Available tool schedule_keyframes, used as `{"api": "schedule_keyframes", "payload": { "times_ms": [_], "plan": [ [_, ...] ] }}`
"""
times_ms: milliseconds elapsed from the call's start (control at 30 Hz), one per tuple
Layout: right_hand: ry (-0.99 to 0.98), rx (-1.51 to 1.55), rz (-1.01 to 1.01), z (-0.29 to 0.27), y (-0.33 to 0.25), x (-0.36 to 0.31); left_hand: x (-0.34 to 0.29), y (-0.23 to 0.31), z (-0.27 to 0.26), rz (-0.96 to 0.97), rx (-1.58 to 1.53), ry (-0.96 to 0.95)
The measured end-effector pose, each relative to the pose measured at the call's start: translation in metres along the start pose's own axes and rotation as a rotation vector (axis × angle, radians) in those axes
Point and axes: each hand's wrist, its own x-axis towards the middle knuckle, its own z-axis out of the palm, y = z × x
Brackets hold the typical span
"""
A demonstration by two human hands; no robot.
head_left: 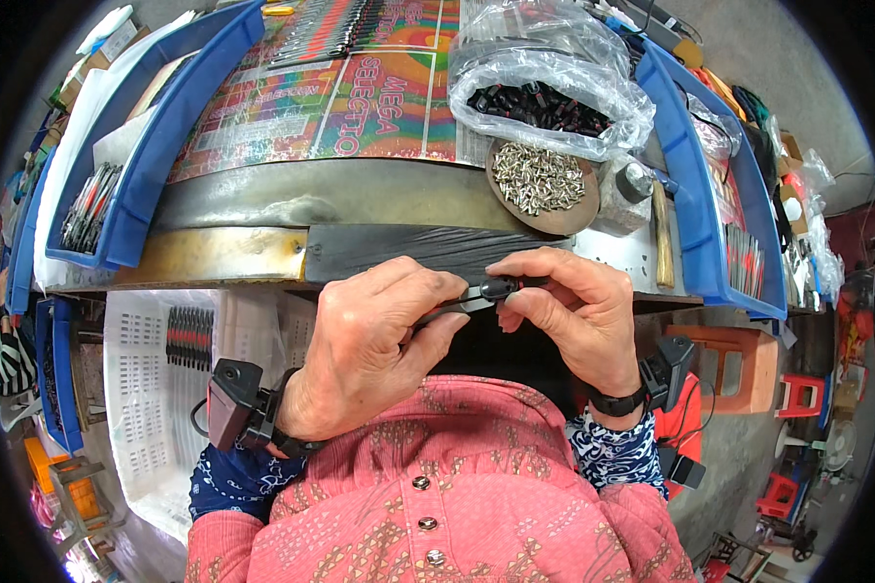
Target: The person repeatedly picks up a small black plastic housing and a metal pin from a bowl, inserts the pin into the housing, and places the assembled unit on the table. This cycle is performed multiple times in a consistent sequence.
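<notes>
Above my lap, in front of the bench edge, both hands are on one slim tool (473, 300) with a bright metal section and a black rounded end. My left hand (374, 340) is closed around its dark, long part, so most of that part is hidden. Thumb and fingers of my right hand (578, 316) pinch the black end. Its exact kind I cannot make out. Beyond my right hand, a round brown dish (496, 185) holds many small silver metal pins (542, 179). Behind it lies a clear plastic bag (632, 126) of small black parts (540, 107).
Blue trays stand on the bench at left (136, 219) and right (685, 194), with slim black-and-red tools. More tools (331, 29) lie on a colourful printed sheet (292, 117). A wooden handle (663, 238) lies at right. A white basket (151, 418) sits below left; an orange stool (753, 374), right.
</notes>
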Motion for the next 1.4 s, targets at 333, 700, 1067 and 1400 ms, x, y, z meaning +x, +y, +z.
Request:
{"api": "schedule_keyframes", "payload": {
  "times_ms": [333, 700, 1067, 1400],
  "plan": [
    [-0.054, 0.2, 0.098, 0.005, 0.008, 0.002, -0.003, -0.001, 0.001, 0.0, -0.024, -0.034],
    [-0.146, 0.214, 0.159, 0.007, 0.012, -0.003, -0.017, -0.009, 0.007, 0.011, -0.048, -0.036],
    [-0.07, -0.165, -0.081, 0.021, 0.031, -0.017, -0.03, -0.015, 0.016, 0.011, -0.026, -0.033],
    [-0.035, -0.083, 0.002, 0.029, 0.034, -0.022, -0.036, -0.02, 0.015, -0.001, 0.009, -0.026]
  ]
}}
